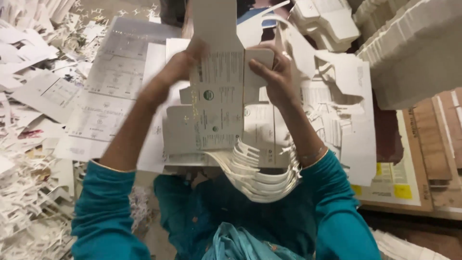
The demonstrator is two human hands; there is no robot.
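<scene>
1. Surface (423,144): littered with printed sheets (103,86) and paper scraps (29,202).
2. Carton blanks (216,110): a flat stack at centre; likely light, bendable, sharp-edged; best held at the side edges.
3. Left hand (180,65), right hand (274,74): both pinching the stack's upper sides.

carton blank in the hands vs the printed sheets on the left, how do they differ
The carton blank is cut to shape with flaps; the printed sheets are uncut rectangles. The blank is gripped by the left hand and right hand; the sheets lie flat, untouched. Both are white printed card.
</scene>
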